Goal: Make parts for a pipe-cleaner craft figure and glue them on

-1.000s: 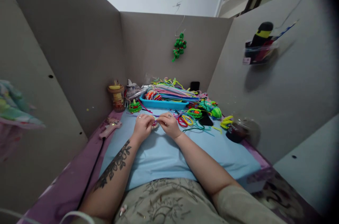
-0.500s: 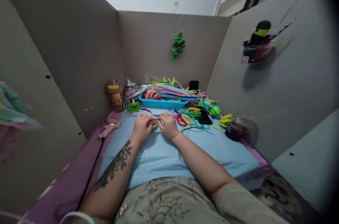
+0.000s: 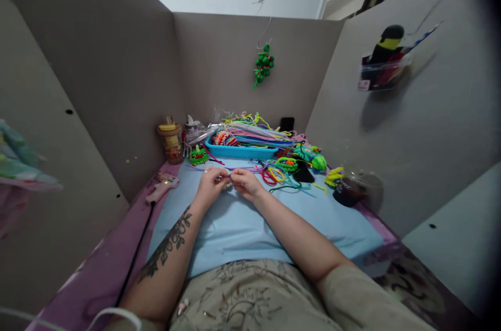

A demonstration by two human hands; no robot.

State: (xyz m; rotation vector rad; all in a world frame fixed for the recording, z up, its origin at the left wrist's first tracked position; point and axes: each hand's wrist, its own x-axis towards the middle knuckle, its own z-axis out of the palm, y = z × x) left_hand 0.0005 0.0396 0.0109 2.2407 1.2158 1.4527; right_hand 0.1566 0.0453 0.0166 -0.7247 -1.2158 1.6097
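Over the light blue cloth (image 3: 238, 232), my left hand (image 3: 211, 182) and my right hand (image 3: 246, 183) meet with their fingertips pinched together. Between them shows a bit of purple pipe cleaner (image 3: 229, 175), and both hands grip it. A small pale piece hangs under the fingers, too small to make out. Just beyond the hands lie loose pipe cleaners, among them a red loop (image 3: 268, 177). To the right of them sits a green fuzzy figure (image 3: 287, 165); another green figure with a red mouth (image 3: 199, 155) stands behind my left hand.
A blue tray (image 3: 242, 152) heaped with pipe cleaners stands at the back. On the left are a pink glue gun (image 3: 162, 188) and a lidded cup (image 3: 171, 144); on the right, a dark cup (image 3: 346, 192). Grey panels (image 3: 235, 59) enclose the table, with green figures (image 3: 264, 66) hanging.
My fingers have shifted slightly on the pipe cleaner, and my right hand has rolled a little. More purple now shows between the fingertips. The camera view has tilted slightly.
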